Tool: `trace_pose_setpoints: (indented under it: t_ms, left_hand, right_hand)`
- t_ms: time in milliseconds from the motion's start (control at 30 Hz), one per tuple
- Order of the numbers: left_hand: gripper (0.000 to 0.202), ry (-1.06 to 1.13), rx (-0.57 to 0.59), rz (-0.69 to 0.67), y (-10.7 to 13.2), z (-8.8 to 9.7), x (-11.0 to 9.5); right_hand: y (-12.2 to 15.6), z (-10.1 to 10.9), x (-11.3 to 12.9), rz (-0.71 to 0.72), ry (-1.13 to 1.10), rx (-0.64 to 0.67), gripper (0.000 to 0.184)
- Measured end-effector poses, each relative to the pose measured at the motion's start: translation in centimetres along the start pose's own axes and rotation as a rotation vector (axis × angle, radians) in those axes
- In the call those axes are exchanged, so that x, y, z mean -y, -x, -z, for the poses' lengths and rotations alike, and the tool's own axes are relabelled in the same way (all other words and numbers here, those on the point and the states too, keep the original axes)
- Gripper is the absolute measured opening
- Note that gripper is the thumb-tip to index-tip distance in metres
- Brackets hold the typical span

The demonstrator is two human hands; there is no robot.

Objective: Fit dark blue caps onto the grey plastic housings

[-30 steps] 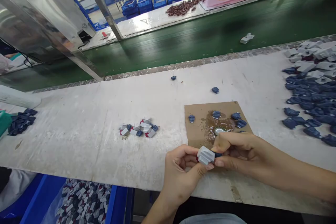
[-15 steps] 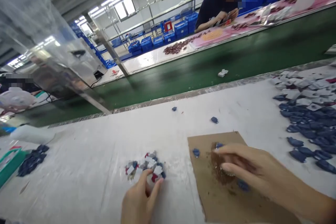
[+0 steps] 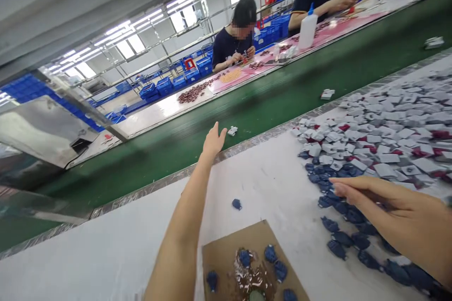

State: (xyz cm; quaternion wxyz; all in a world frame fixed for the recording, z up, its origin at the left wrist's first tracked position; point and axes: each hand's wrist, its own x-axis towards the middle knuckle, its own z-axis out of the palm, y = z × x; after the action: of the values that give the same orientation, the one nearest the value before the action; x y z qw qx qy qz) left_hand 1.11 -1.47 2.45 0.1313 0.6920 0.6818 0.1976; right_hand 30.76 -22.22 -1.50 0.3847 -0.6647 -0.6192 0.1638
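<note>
My left hand [image 3: 213, 141] is stretched out over the far table edge, above the green belt [image 3: 169, 150]. Its thumb and fingers are apart, and a small white piece [image 3: 232, 130] lies just right of the thumb. Thumb and forefinger of my right hand [image 3: 395, 214] are pinched together over a heap of small dark blue pieces [image 3: 341, 240]; whatever the pinch holds is too small to tell. Between my arms lies a brown cardboard sheet [image 3: 221, 258] with a glossy wet smear [image 3: 247, 275] and several blue pieces, one of them [image 3: 245, 258] in the smear.
Many white and dark red pieces [image 3: 388, 155] spread over the right of the white table. A lone blue piece [image 3: 236, 204] sits beyond the cardboard. More white pieces [image 3: 327, 94] ride on the belt. Across it, co-workers [image 3: 229, 47] sit by a white bottle [image 3: 308, 30].
My left hand has left the small pile of scraps and reached forward over the belt. My right hand has moved off the cardboard to the blue heap. The view has swung right.
</note>
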Motion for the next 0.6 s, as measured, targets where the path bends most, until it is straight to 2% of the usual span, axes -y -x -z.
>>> trace_pose_setpoints:
  t_ms: [67, 133, 200, 267, 333, 400, 467, 600]
  left_hand:
    - [0.038, 0.009, 0.018, 0.029, -2.6, -2.7, -1.3]
    - [0.035, 0.019, 0.036, 0.066, -3.5, -4.1, -1.9]
    - [0.034, 0.047, 0.05, 0.106, -3.4, -4.2, -2.0]
    - [0.034, 0.105, 0.06, 0.146, -2.6, -3.4, -1.9]
    - [0.034, 0.195, 0.067, 0.181, -1.1, -2.2, -1.5]
    - [0.033, 0.306, 0.08, 0.212, 1.3, -0.7, -1.1]
    - [0.03, 0.421, 0.096, 0.239, 4.4, 0.9, -0.6]
    - [0.02, 0.634, 0.107, 0.294, 11.9, 3.9, 0.9]
  right_hand:
    - [-0.7, 0.6, 0.7, -0.022, -0.015, -0.068, 0.021]
    - [-0.9, 1.3, 0.7, -0.023, -0.011, -0.086, 0.021]
    - [-1.1, 1.9, 0.1, -0.013, 0.017, -0.051, 0.025]
    - [-1.7, 2.2, -0.6, 0.026, 0.094, 0.012, 0.034]
    - [-2.9, 2.0, -1.3, 0.109, 0.238, 0.12, 0.042]
    - [-4.6, 1.2, -1.6, 0.19, 0.387, 0.257, 0.042]
    - [-6.3, 0.0, -1.4, 0.238, 0.496, 0.374, 0.033]
    - [-7.9, -2.5, -0.2, 0.287, 0.671, 0.486, 0.027]
